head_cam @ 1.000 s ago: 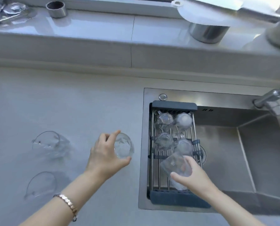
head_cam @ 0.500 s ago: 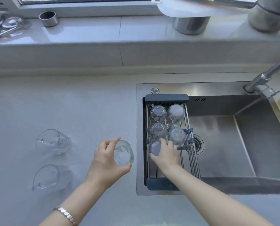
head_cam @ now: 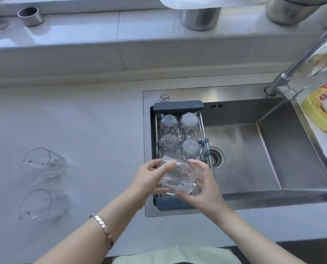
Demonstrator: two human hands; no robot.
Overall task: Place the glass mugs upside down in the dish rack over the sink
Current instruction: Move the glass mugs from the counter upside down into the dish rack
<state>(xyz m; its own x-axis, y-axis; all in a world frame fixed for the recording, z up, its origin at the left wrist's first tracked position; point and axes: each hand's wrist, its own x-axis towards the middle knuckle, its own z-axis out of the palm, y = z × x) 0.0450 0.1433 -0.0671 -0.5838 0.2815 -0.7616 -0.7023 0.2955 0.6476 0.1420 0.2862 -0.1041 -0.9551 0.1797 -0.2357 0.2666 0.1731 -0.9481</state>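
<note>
Since the earlier frame the left hand point(head_cam: 149, 178) has carried its glass mug point(head_cam: 178, 176) from the desk point(head_cam: 82, 130) to the dish rack point(head_cam: 178, 105), where both hands hold it, the right hand point(head_cam: 202, 185) opposite.

Four mugs point(head_cam: 179, 136) in the dish rack point(head_cam: 178, 105) over the sink point(head_cam: 269, 149), two mugs point(head_cam: 43, 181) on the counter point(head_cam: 94, 134) left.

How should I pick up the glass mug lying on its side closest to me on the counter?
Grip the nearer mug around its round body, coming down from above. It lies on its side with the wide open rim toward the left and the base toward the sink, so the curved wall faces up. Judging by that pose, fingers over the top and thumb underneath should hold it. Its handle is hard to make out.
</note>
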